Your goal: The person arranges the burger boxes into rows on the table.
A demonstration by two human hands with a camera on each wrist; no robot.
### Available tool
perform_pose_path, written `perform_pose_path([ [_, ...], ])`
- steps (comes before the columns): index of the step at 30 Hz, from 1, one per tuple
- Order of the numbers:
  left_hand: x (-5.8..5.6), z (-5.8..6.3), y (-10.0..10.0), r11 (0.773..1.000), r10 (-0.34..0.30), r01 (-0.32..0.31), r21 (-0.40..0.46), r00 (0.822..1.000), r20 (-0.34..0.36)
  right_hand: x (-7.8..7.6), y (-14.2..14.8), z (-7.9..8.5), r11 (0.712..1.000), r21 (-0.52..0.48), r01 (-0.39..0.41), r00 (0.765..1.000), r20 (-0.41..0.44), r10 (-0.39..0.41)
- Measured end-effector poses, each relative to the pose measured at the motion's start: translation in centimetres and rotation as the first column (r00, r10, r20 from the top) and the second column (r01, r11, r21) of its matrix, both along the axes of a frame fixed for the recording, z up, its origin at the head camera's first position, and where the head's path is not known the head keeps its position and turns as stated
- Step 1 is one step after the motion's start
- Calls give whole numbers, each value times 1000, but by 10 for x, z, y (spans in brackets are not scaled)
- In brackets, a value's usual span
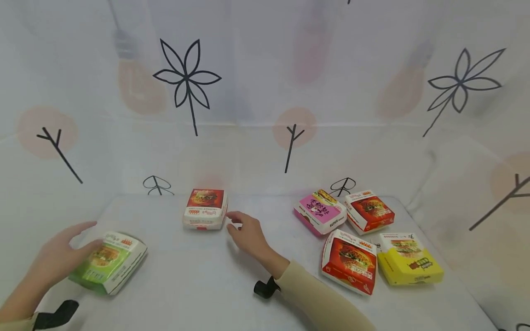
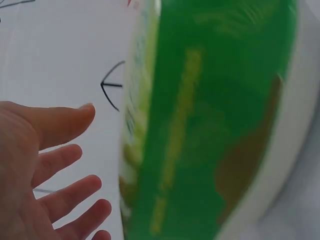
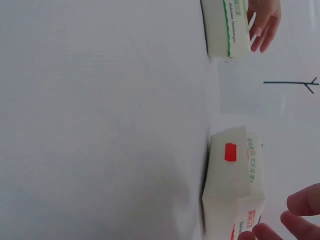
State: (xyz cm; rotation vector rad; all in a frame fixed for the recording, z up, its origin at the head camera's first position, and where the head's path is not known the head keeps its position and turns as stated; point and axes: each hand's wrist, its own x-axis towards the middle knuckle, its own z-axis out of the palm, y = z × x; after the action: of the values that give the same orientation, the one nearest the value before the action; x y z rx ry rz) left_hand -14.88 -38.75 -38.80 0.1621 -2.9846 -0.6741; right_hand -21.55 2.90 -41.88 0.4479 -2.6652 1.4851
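Head view: bare tabletop (image 1: 198, 280) separates green box (image 1: 108, 262) from red box (image 1: 205, 208).

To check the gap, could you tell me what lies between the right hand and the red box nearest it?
Nothing: the head view shows bare tabletop between right hand and red box.

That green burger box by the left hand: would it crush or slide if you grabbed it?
The green box looks like thin folded card, so probably light and easily dented. Its glossy print suggests it would slide readily over the smooth white table. Flat and squat, it seems unlikely to roll. The left hand rests against it.
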Motion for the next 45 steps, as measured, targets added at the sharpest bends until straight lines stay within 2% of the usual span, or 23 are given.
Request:
perform_pose_path([
  [4, 3, -12, -14, 996, 74, -76, 37, 996, 40, 7, -1, -1, 999, -23, -31, 999, 18, 31],
  [6, 3, -16, -18, 994, 87, -91, 59, 993, 75, 11, -2, -3, 998, -38, -52, 998, 24, 53],
  [9, 3, -22, -22, 992, 68, -83, 99, 987, 148, 18, -4, -4, 994, -60, -93, 995, 29, 95],
  [12, 4, -25, -22, 989, 32, -58, 138, 982, 188, 24, -5, -4, 988, -73, -135, 990, 32, 138],
  [17, 9, -28, -12, 983, -16, -11, 186, 990, 143, 32, -8, -4, 978, -79, -195, 979, 47, 199],
  [27, 18, -29, 21, 981, -13, -1, 195, 998, 67, 34, -6, -4, 970, -75, -233, 970, 50, 237],
  [34, 17, -29, 46, 975, 6, -27, 219, 995, 96, 33, -6, -6, 964, -78, -252, 965, 55, 257],
  [42, 20, -31, 76, 972, -3, -11, 233, 998, 60, 33, -6, -7, 966, -70, -250, 965, 65, 255],
  [45, 19, -31, 89, 969, -12, -5, 248, 998, 67, 32, -6, -7, 966, -65, -251, 965, 66, 255],
])
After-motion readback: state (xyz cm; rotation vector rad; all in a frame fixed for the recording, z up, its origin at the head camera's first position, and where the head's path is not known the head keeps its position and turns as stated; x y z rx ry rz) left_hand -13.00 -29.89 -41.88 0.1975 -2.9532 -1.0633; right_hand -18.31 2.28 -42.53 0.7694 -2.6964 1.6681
